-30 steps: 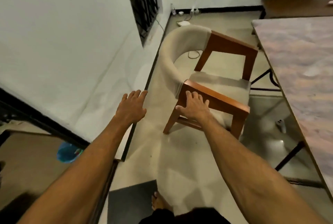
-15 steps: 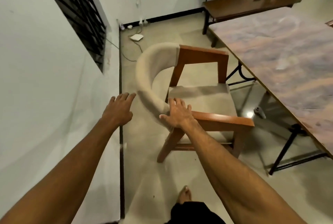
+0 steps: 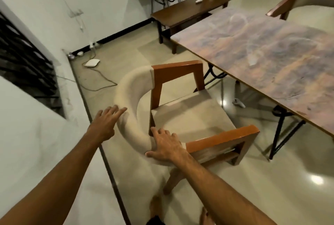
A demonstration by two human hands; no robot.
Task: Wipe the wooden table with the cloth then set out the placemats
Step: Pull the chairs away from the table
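Wooden table [image 3: 267, 58] beside chair [image 3: 189, 116]; right hand [image 3: 167, 147] fingers spread flat on backrest; left hand [image 3: 106, 121] open, perhaps touching it

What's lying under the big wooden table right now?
Under the wooden table, a small white device lies on the floor beside its dark metal legs. The tabletop covers the floor farther in.

dim, warm indoor light from overhead. bright glare spots sit on the glossy floor [image 3: 316, 179], and a paler sheen on the wooden table [image 3: 271, 58]. soft shadows under the chair [image 3: 189, 116]. wide-angle bending warps the edges; slight motion blur throughout.
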